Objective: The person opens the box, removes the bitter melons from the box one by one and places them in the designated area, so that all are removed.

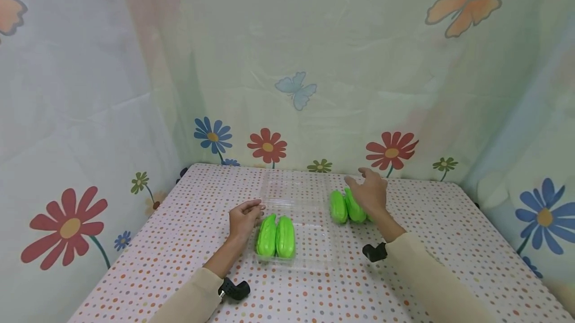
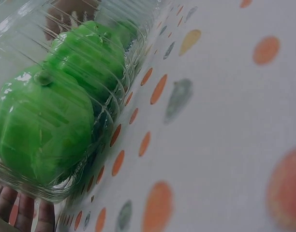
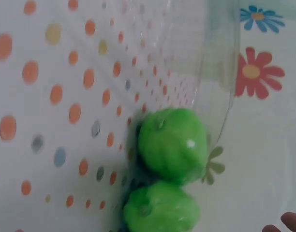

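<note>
A clear plastic clamshell box (image 1: 314,262) stands on the table with its lid (image 1: 296,186) folded back. Two glossy, ridged green gourd-like vegetables (image 1: 285,237) lie side by side in its left half, seen through the ribbed wall in the left wrist view. My left hand (image 1: 242,219) is at the box's left side, its fingertips (image 2: 25,210) by the wall, loosely bent; contact is unclear. To the right of the box lie more green gourds (image 1: 339,207). Over them hovers my right hand (image 1: 371,192), fingers spread, with no gourd in it; only its fingertips (image 3: 292,221) show in the right wrist view.
The table (image 1: 215,188) wears a white cloth with coloured dots. Behind and at both sides hang curtains (image 1: 251,28) printed with flowers and butterflies. Each wrist carries a small black device (image 1: 375,252).
</note>
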Action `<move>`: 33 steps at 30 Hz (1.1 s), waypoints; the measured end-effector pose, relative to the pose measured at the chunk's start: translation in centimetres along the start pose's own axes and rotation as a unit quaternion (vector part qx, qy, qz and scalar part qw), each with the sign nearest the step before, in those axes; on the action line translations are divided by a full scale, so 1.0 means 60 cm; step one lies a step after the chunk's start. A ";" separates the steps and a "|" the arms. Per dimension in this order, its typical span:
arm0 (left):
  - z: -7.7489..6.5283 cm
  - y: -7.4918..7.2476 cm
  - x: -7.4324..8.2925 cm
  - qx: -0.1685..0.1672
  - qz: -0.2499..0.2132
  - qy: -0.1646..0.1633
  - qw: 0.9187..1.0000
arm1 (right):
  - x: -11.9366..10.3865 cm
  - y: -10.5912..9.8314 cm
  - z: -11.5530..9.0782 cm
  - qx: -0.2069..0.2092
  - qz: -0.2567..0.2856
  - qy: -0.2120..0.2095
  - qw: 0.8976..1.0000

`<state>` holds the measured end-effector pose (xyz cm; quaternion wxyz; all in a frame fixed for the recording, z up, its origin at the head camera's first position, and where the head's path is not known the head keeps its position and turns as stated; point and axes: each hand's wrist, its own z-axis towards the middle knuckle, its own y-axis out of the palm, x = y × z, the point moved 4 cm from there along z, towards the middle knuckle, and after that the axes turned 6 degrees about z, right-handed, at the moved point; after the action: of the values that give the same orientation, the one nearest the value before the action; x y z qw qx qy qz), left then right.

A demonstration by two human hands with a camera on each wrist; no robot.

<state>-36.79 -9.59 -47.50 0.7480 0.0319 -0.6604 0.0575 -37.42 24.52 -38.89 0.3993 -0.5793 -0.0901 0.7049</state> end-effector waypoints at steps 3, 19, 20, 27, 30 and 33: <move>-0.001 -0.001 0.004 0.001 0.002 0.003 1.000 | -0.024 0.005 -0.011 -0.020 0.028 -0.036 0.999; -0.004 -0.005 -0.006 -0.001 -0.003 -0.003 1.000 | -0.130 0.053 -0.102 -0.179 0.064 -0.081 0.978; -0.005 -0.005 -0.006 -0.001 -0.002 -0.004 1.000 | -0.134 0.057 -0.107 -0.187 0.061 -0.080 0.977; -0.002 -0.003 -0.002 -0.004 -0.022 0.000 1.000 | -0.148 0.087 -0.139 -0.248 0.034 -0.070 0.966; 0.000 -0.002 -0.002 -0.001 -0.015 0.002 1.000 | -0.149 0.103 -0.152 -0.278 0.019 -0.070 0.958; 0.002 -0.002 -0.001 0.001 -0.005 0.004 1.000 | -0.150 0.118 -0.165 -0.306 0.007 -0.078 0.949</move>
<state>-36.87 -9.71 -47.57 0.7512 0.0354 -0.6569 0.0542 -31.77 10.47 -39.47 0.1894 -0.6179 -0.3282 0.6890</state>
